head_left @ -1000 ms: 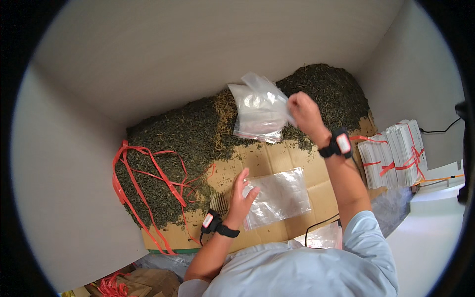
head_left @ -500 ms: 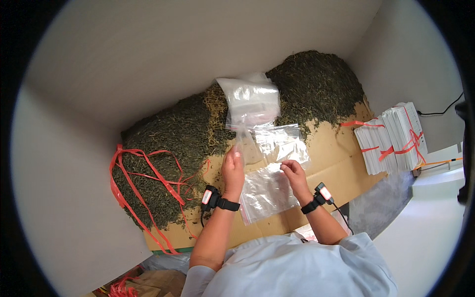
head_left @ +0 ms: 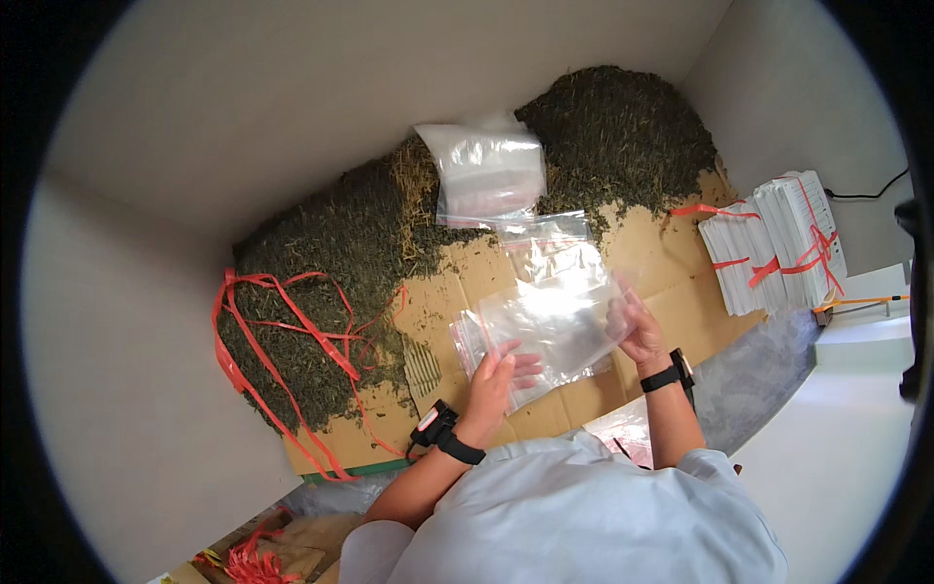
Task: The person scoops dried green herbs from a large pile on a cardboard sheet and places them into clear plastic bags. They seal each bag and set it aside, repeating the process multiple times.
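A clear zip bag (head_left: 553, 310) is stretched flat between my hands, above other clear bags lying on the cardboard. My left hand (head_left: 498, 378) holds its near left end, thumb on top and fingers partly seen through the plastic. At the right end my right hand (head_left: 639, 333) grips the bag, with some fingers blurred behind the film. Just beyond it lies another clear zip bag (head_left: 550, 234). Farther back, a stack of clear bags (head_left: 491, 175) rests against the heap of dark dried leaves (head_left: 331, 243).
A second leaf heap (head_left: 623, 136) stands at the back right. Red ribbon (head_left: 292, 321) trails over the left heap. White flat-packed bundles (head_left: 778, 243) tied with red ribbon stand at the right. Cardboard (head_left: 671, 292) covers the work surface, walled behind and at the left.
The bag from my left hand has swung down and is now spread sideways between both hands. My left hand moved nearer and right; my right hand moved right and took the other end.
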`<state>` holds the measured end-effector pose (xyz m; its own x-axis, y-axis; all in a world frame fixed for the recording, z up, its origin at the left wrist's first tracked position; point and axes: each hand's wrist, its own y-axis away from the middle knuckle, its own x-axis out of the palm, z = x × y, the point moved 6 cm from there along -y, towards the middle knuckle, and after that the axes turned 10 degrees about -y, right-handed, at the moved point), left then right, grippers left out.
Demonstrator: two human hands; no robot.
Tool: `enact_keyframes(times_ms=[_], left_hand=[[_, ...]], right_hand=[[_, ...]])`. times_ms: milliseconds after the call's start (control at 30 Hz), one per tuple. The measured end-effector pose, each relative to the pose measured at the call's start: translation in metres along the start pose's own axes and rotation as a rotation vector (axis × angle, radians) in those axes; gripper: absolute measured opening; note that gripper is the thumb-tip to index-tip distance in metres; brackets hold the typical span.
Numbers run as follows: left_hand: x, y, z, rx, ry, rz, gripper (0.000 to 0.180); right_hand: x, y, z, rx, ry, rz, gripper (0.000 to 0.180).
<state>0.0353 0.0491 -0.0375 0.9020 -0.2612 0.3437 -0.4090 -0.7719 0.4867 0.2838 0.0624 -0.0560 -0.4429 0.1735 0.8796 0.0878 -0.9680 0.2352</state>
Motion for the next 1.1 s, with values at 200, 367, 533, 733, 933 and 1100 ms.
enact_keyframes(times_ms=[200, 367, 533, 733, 933, 1100], left_hand=[[-0.079, -0.005, 0.055, -0.031, -0.864, -0.372, 0.016], [-0.087, 0.005, 0.042, 0.076, -1.333, -0.483, 0.02], [-0.06, 0.018, 0.008, 0.425, -1.646, -0.716, 0.028], [-0.029, -0.004, 0.019, 0.573, -1.778, -0.354, 0.047], [-0.039, -0.009, 0.028, 0.588, -1.762, -0.339, 0.045], [-0.041, -0.008, 0.031, 0.645, -1.735, -0.367, 0.043]], right_hand=[[-0.054, 0.011, -0.021, 0.026, 0.657, -0.385, 0.018], [-0.052, 0.008, -0.028, -0.168, 1.299, -0.386, 0.018], [-0.026, 0.006, 0.006, -0.52, 1.745, -0.444, 0.039], [-0.037, -0.057, 0.038, -0.54, 1.967, -0.566, 0.042], [-0.049, -0.08, 0.044, -0.399, 1.687, -0.45, 0.023], [-0.051, -0.073, 0.045, -0.45, 1.807, -0.483, 0.023]])
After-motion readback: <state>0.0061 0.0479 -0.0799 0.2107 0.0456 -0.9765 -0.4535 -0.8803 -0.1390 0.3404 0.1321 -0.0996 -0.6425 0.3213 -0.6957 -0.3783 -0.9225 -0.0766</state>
